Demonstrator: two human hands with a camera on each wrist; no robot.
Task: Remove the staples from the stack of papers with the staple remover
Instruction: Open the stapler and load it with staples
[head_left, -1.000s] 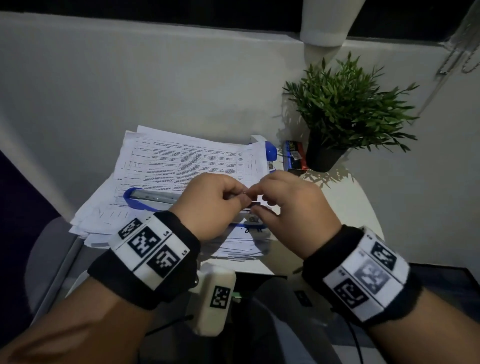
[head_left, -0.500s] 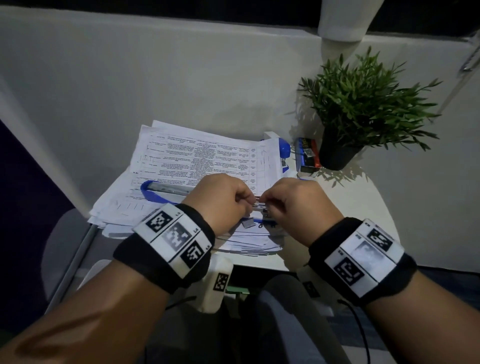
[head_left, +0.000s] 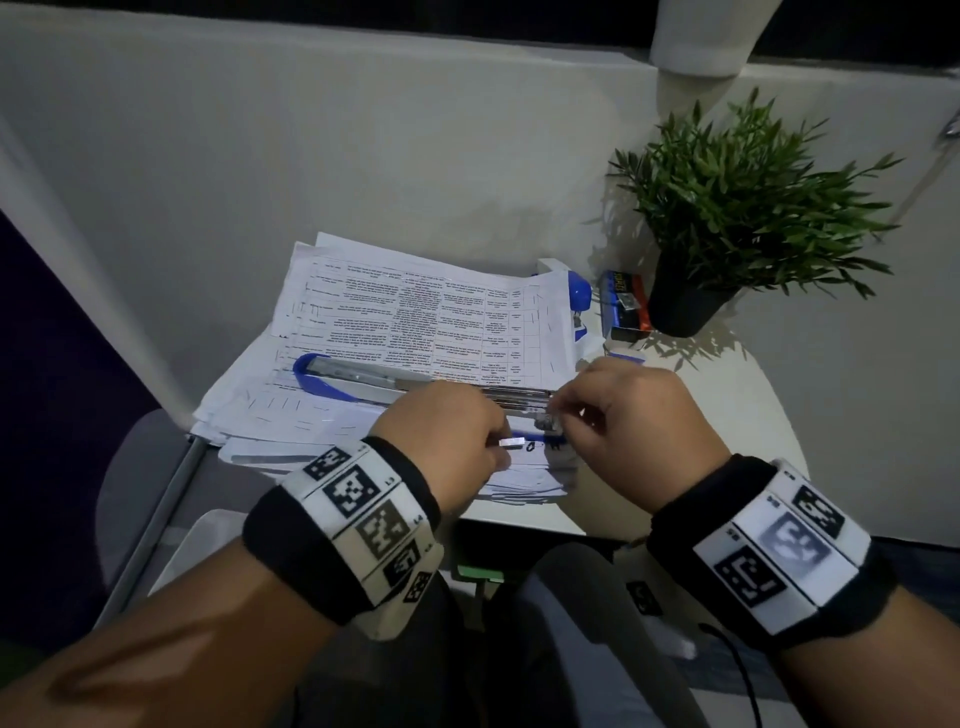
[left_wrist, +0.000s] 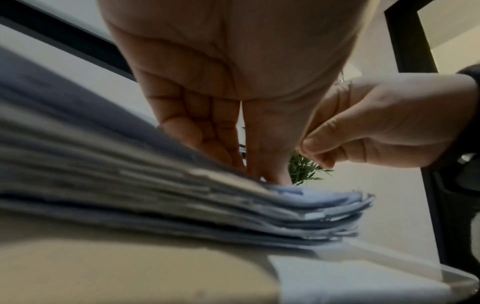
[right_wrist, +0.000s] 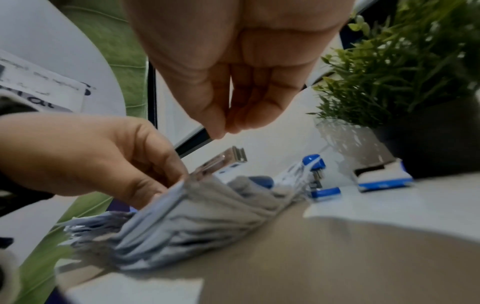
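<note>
While pressing the stack of papers (head_left: 415, 332) flat on the table (head_left: 727, 395) with straight left hand (head_left: 447, 436) fingers, pinching with right hand (head_left: 631, 415) — presumably a pulled staple, too small to see. Next: discarding, then regripping staple remover (right_wrist: 221, 162) lying atop the stack.

Stack of papers (head_left: 415, 332) lay on the table (head_left: 737, 415), left of centre. Long stapler (head_left: 353, 376) lay across the stack. Small stapler (head_left: 579, 301) stood at the stack's far right edge; box (head_left: 621, 306) right of it; potted plant (head_left: 737, 208) rightmost, against the wall (head_left: 311, 130).
</note>
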